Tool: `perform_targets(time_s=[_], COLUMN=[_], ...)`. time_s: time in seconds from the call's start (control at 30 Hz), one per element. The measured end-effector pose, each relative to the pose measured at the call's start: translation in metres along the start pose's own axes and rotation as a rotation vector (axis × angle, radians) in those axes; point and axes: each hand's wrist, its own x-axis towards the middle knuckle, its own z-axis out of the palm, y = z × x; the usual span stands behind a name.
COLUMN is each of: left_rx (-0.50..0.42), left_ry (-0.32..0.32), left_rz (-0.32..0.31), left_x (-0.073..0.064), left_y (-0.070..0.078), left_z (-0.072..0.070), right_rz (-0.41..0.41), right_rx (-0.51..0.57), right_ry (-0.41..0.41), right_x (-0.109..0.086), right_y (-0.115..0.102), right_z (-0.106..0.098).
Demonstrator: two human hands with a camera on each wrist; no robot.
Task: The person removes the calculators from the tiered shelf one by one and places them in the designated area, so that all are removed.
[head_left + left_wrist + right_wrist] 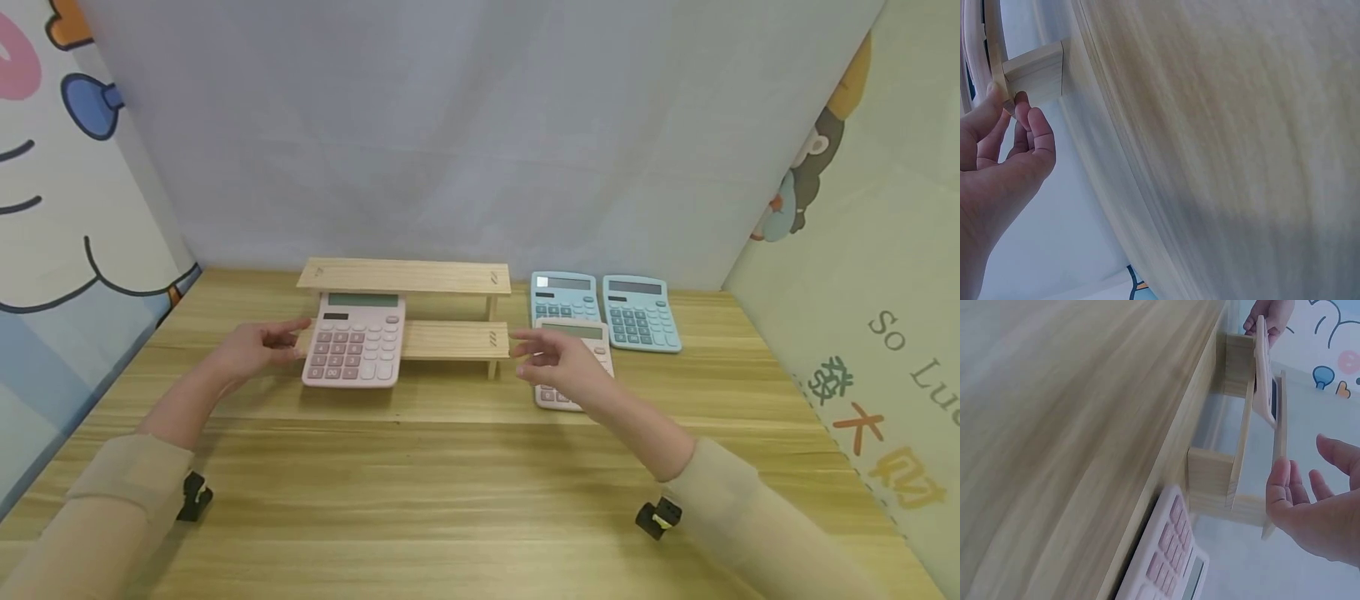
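A two-tier wooden shelf stands at the back of the table. One pink calculator leans on its lower tier at the left, keys facing front. My left hand is at the left end of that tier. In the left wrist view, thumb and curled fingers pinch the end of the lower board. Off the shelf's right end is my right hand, fingers loosely bent and holding nothing. Partly hidden beneath it, a second pink calculator lies on the table.
Two blue calculators lie at the back right; the left one is partly covered by the pink calculator. Behind the table hangs a pale cloth. Printed panels flank both sides.
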Motion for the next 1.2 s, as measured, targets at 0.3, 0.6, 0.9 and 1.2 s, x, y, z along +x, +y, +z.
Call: perform_targets(time_s=[0.3, 0.6, 0.9, 1.2], left_rx=[-0.018, -0.005, -0.036, -0.042], left_ry=[-0.003, 0.0, -0.001, 0.003], left_rz=[0.002, 0.005, 0.004, 0.009], left_x=[-0.001, -0.001, 0.003, 0.003], left_y=[0.001, 0.002, -0.003, -0.006], left_z=[-0.002, -0.002, 0.0, 0.0], right_rz=[-0.009, -0.025, 0.016, 0.032], right_rx=[0.045, 0.118, 0.118, 0.159], right_ry=[-0.041, -0.064, -0.078, -0.145], right_x=[0.017, 0.034, 0.047, 0.056], right_y=[-0.014, -0.013, -0.011, -0.008], right_z=[0.023, 0.043, 0.067, 0.09])
